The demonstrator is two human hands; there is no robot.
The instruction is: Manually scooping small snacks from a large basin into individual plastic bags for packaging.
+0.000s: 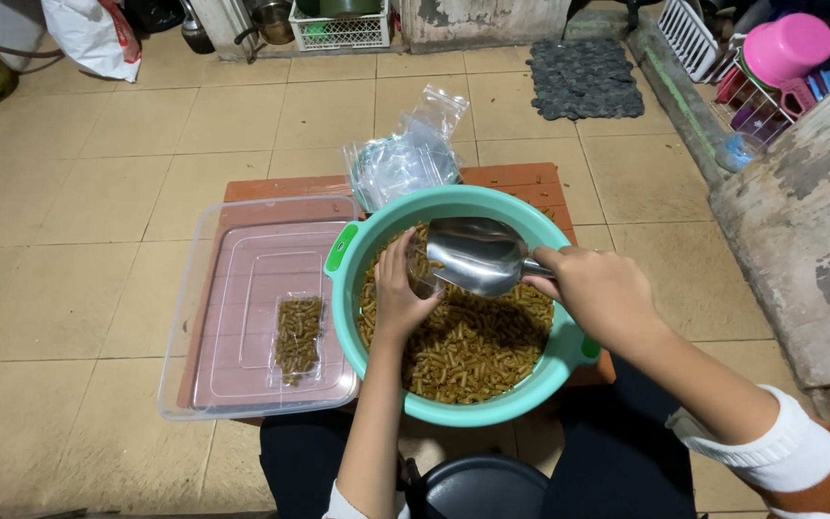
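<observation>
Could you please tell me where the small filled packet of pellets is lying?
In the head view, the small clear pellet-filled packet lies in the clear plastic tray, left of the green basin.

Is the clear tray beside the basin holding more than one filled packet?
No, the clear tray holds a single filled packet.

- Inside the teal basin (362, 252): crowded, left hand (399, 293) and right hand (602, 293) over the pellets (473, 351), metal scoop (477, 255) between them.
- Just left: clear tray (242, 308), mostly bare, one filled packet (298, 333) lying in it.
- Behind the basin: heap of plastic bags (405, 159) touching the rim.
- Right: worn concrete ledge (799, 240), narrow strip of tiled floor (79, 192) before it.
- Far left: open tile.
</observation>
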